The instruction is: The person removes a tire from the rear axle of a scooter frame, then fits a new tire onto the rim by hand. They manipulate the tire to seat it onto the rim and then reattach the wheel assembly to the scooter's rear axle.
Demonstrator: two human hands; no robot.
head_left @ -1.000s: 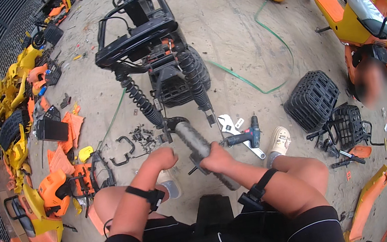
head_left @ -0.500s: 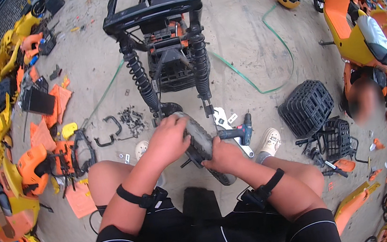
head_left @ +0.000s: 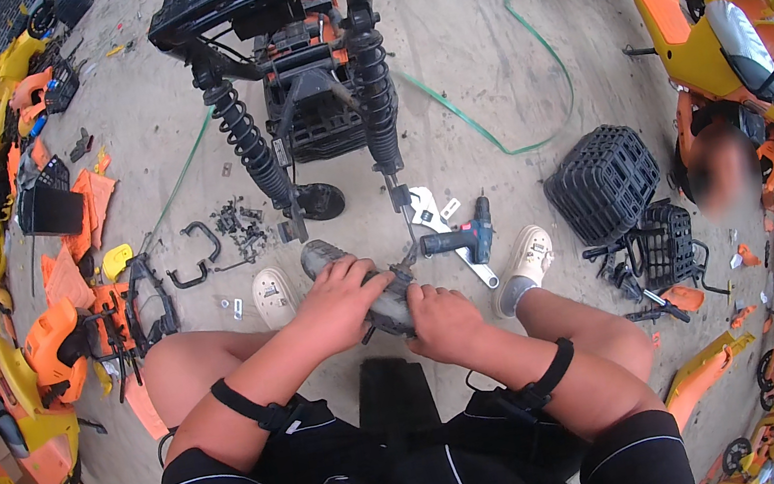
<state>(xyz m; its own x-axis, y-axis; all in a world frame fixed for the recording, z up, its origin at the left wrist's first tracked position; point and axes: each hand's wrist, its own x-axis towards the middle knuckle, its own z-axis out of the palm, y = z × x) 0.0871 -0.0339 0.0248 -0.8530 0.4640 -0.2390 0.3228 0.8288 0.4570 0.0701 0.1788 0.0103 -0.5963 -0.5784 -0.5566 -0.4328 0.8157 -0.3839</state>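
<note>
A scooter wheel with a dark, treaded tyre (head_left: 390,310) is between my hands, tilted above the floor in front of my knees. My left hand (head_left: 348,301) grips its upper left side, fingers curled over the tread. At the lower right end, my right hand (head_left: 447,322) is closed round the tyre. Much of the wheel's hub is hidden by my hands. Just beyond stands a black scooter frame (head_left: 269,7) with a left spring shock absorber (head_left: 248,142) and a right spring shock absorber (head_left: 377,102), their lower ends hanging free.
A cordless drill (head_left: 476,240) lies on a silver metal bar (head_left: 478,270) by my right shoe. Black crates (head_left: 603,185) stand to the right; small black parts (head_left: 238,227) lie scattered left. Orange and yellow body panels and scooters (head_left: 711,18) line both sides. A person crouches at right.
The wheel has tipped from steep to flatter, its upper end swinging left, away from the shock absorbers. Both hands still grip it. The whole view has shifted, putting the frame higher and further left.
</note>
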